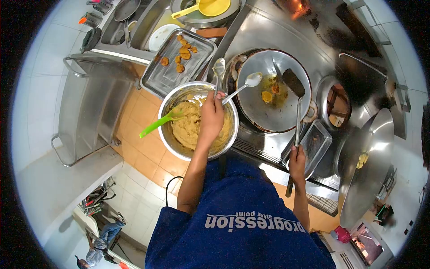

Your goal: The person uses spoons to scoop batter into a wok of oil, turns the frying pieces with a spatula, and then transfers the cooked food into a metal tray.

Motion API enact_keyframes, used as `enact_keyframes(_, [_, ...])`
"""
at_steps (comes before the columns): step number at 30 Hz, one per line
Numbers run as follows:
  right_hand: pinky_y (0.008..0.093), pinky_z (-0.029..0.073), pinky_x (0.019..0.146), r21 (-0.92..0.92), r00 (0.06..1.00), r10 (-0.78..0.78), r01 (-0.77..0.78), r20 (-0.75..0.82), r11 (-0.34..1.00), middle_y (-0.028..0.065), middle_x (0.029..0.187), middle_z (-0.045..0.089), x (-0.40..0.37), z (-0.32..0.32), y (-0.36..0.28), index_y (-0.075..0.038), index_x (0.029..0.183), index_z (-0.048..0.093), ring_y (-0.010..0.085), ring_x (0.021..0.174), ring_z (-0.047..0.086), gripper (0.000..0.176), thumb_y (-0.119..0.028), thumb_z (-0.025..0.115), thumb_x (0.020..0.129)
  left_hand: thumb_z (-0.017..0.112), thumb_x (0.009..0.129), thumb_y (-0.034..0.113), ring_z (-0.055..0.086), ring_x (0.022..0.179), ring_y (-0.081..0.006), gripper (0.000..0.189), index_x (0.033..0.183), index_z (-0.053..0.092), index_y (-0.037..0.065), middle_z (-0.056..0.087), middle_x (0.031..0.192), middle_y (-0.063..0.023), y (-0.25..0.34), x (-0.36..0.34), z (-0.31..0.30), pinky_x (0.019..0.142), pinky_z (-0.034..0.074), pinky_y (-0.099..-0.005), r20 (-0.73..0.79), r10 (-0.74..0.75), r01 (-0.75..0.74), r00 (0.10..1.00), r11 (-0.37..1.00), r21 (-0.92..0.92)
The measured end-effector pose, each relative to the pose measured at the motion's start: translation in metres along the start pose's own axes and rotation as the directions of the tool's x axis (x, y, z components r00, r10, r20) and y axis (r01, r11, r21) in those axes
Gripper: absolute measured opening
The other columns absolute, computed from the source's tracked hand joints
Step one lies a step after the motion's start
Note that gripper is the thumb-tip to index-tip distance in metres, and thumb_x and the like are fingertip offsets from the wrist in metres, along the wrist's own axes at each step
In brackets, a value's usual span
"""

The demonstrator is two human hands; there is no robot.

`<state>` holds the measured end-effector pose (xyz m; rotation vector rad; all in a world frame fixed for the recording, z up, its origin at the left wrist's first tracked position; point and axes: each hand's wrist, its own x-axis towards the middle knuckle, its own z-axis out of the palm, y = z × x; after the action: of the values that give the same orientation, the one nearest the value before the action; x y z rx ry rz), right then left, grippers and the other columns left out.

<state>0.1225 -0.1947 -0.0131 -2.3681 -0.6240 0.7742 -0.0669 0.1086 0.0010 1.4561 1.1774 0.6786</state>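
My left hand (212,117) is closed over the steel bowl, holding two metal spoons. One spoon (219,68) points away from me; the other spoon (253,80) reaches over the rim of the wide pan. In the bowl (166,99) lies a thick yellowish batter (188,127), with a green-handled utensil (154,126) resting in it. My right hand (297,164) grips the long handle of a spatula (293,83), whose dark blade is inside the pan (253,114). A few small yellow-orange pieces (267,96) sit in oil there.
Beyond the bowl, a metal tray (152,81) holds several browned pieces (184,53). A shallow rectangular tray (320,142) lies near my right hand. A large wok (369,166) leans at the right. A yellow strainer (214,6) rests by the sink. Another person (107,233) sits at lower left.
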Motion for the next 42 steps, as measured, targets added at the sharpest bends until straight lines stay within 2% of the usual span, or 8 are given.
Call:
enact_keyframes(8, [0.0428,0.044,0.062,-0.068,0.991,0.131,-0.131,0.004,0.989,0.0166,0.070,0.055,-0.011,0.013,-0.006,0.002,0.096,0.053,0.0310,0.065,0.056,0.035,-0.031,0.044,0.103,0.042,0.102,0.016,0.056,0.068,-0.0273,0.023,0.100,0.058,-0.001,0.060,0.076,-0.0180,0.004,0.004,0.004,0.067,0.044,-0.0379,0.042,0.006,-0.010,0.999,0.996,0.091])
enact_keyframes(10, [0.0349,0.038,0.054,-0.099,0.997,-0.029,0.022,-0.073,0.995,0.0067,0.064,0.048,-0.013,0.023,-0.004,0.000,0.090,0.051,0.0167,0.058,0.045,0.031,-0.027,0.044,0.104,0.042,0.102,0.015,0.057,0.071,-0.0298,0.023,0.099,0.058,-0.001,0.062,0.080,-0.0198,0.003,0.004,0.006,0.069,0.045,-0.0378,0.056,-0.001,-0.004,0.998,0.997,0.078])
enact_keyframes(14, [0.0357,0.040,0.057,-0.092,0.991,0.067,-0.077,-0.112,0.993,0.0085,0.066,0.050,-0.012,0.027,0.003,0.000,0.092,0.052,0.0176,0.061,0.050,0.031,-0.028,0.044,0.103,0.043,0.102,0.016,0.056,0.070,-0.0285,0.023,0.100,0.058,-0.001,0.062,0.080,-0.0201,-0.015,0.006,0.015,0.069,0.045,-0.0380,0.031,0.062,-0.061,0.998,0.998,-0.029])
enact_keyframes(16, [0.0458,0.042,0.063,-0.053,0.992,-0.019,0.012,-0.127,0.999,0.0183,0.073,0.055,-0.013,0.016,-0.015,0.004,0.103,0.052,0.0338,0.065,0.055,0.038,-0.033,0.042,0.104,0.043,0.102,0.016,0.055,0.067,-0.0254,0.023,0.100,0.058,-0.001,0.060,0.076,-0.0177,-0.010,0.008,0.011,0.065,0.044,-0.0366,0.045,0.053,-0.054,0.998,0.998,0.023])
enact_keyframes(19, [0.0428,0.040,0.063,-0.061,0.986,0.084,-0.094,-0.147,0.994,0.0162,0.072,0.051,-0.019,0.014,-0.012,0.004,0.099,0.053,0.0281,0.066,0.050,0.031,-0.026,0.043,0.103,0.044,0.102,0.017,0.047,0.057,-0.0163,0.022,0.100,0.058,0.000,0.050,0.063,-0.0088,-0.004,0.009,0.011,0.056,0.039,-0.0321,0.041,-0.005,0.003,0.999,0.999,0.048])
enact_keyframes(28, [0.0463,0.043,0.068,0.005,0.988,0.148,-0.148,-0.031,0.989,0.0241,0.079,0.058,-0.030,0.036,-0.007,0.009,0.113,0.053,0.0349,0.072,0.056,0.041,-0.029,0.044,0.104,0.043,0.104,0.021,0.043,0.066,-0.0079,0.023,0.100,0.058,0.004,0.048,0.071,0.0004,-0.007,0.010,0.017,0.059,0.037,-0.0256,0.109,-0.030,0.031,0.994,0.999,-0.013])
enact_keyframes(36, [0.0305,0.035,0.049,0.147,0.977,0.129,-0.104,-0.170,0.984,-0.0012,0.061,0.043,-0.023,0.028,-0.005,-0.004,0.084,0.050,0.0096,0.054,0.042,0.029,-0.026,0.045,0.103,0.044,0.103,0.018,0.046,0.057,-0.0128,0.021,0.099,0.058,0.002,0.051,0.063,-0.0050,0.001,0.012,0.016,0.054,0.039,-0.0307,0.086,0.056,-0.058,0.995,0.998,0.022])
enact_keyframes(42, [0.0222,0.027,0.036,0.567,0.942,0.274,-0.335,0.192,0.753,-0.0066,0.057,0.040,-0.022,0.020,-0.032,-0.011,0.092,0.050,0.0046,0.041,0.033,0.028,-0.037,0.046,0.103,0.043,0.102,0.015,0.043,0.057,-0.0115,0.020,0.099,0.058,0.002,0.048,0.062,-0.0033,0.002,0.009,0.012,0.054,0.037,-0.0298,0.088,0.067,-0.069,0.994,0.997,0.018])
